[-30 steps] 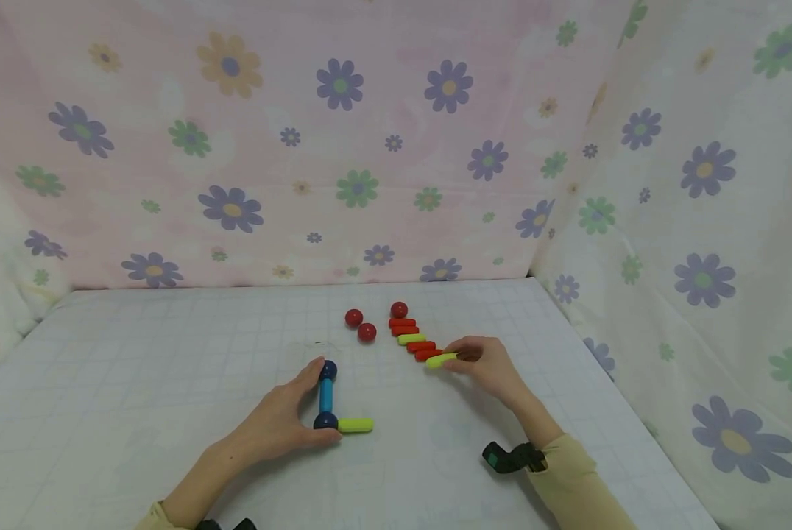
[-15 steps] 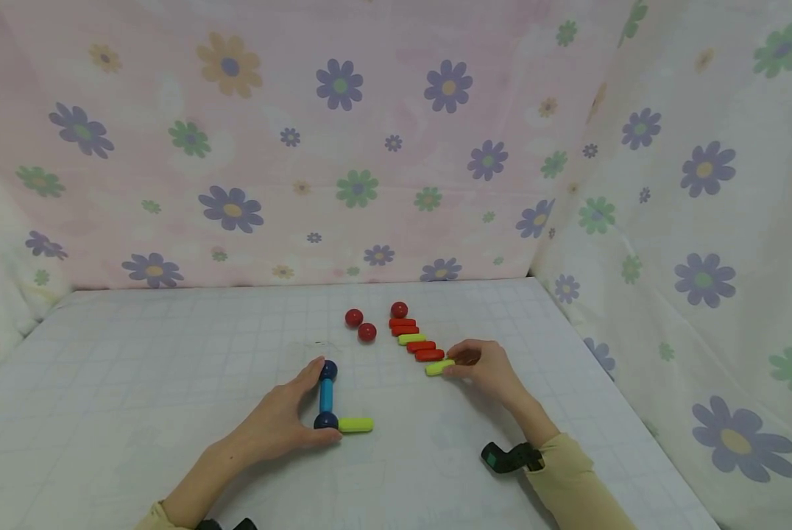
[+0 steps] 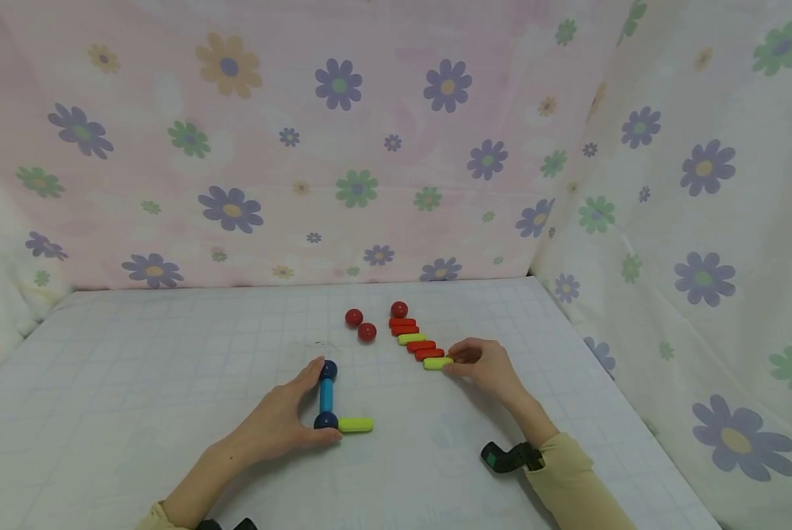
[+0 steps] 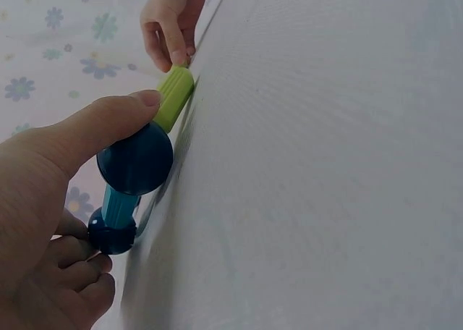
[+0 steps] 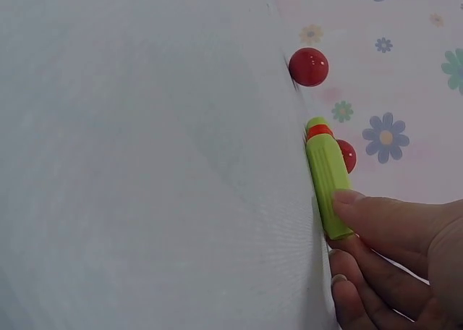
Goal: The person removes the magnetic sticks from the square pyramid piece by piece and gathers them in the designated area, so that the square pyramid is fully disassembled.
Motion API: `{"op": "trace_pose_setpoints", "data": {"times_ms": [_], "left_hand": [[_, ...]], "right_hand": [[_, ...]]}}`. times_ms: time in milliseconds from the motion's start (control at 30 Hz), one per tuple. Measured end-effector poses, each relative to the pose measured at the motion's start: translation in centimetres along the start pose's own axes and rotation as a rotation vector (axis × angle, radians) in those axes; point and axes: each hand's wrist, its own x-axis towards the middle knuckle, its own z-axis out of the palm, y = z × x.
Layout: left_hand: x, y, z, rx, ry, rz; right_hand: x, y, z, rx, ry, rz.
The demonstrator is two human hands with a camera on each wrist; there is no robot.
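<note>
My left hand point(image 3: 273, 419) grips a magnetic-toy piece, its thumb at the near dark blue ball point(image 3: 326, 420) and its fingers at the far dark blue ball point(image 3: 328, 369). A light blue rod point(image 3: 326, 396) joins the two balls, and a yellow-green rod point(image 3: 355, 425) sticks out to the right from the near one. Between thumb and fingers of my right hand point(image 3: 487, 368) is the right end of another yellow-green rod point(image 5: 329, 178). That rod lies at the near end of a slanting row, right beside a red rod point(image 3: 430, 355).
The row runs back through several more red rods point(image 3: 405, 331) and a yellow-green rod point(image 3: 412, 339). At its far end sits a red ball point(image 3: 399, 309); two more red balls point(image 3: 366, 332) stand left of it. A flowered curtain point(image 3: 270, 147) closes off the table's back.
My right hand has first drawn the pinched yellow-green rod slightly nearer and left, then nudged it back against the row, now lying straighter. The left hand and its piece have stayed put.
</note>
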Motion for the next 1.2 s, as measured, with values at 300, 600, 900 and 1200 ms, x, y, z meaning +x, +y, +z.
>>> {"op": "trace_pose_setpoints", "data": {"times_ms": [300,600,900,1200], "left_hand": [[0.0,0.0,0.1,0.003,0.002,0.000],[0.0,0.0,0.0,-0.003,0.001,0.000],[0.1,0.3,0.2,-0.010,-0.001,0.003],[0.0,0.3,0.1,-0.011,0.003,-0.009]], "right_hand": [[-0.1,-0.1,0.0,-0.002,-0.006,-0.006],[-0.1,-0.1,-0.2,-0.014,-0.021,0.003],[-0.9,-4.0,-1.8,0.007,0.022,-0.115],[-2.2,-9.5,2.2,0.051,-0.058,-0.270]]}}
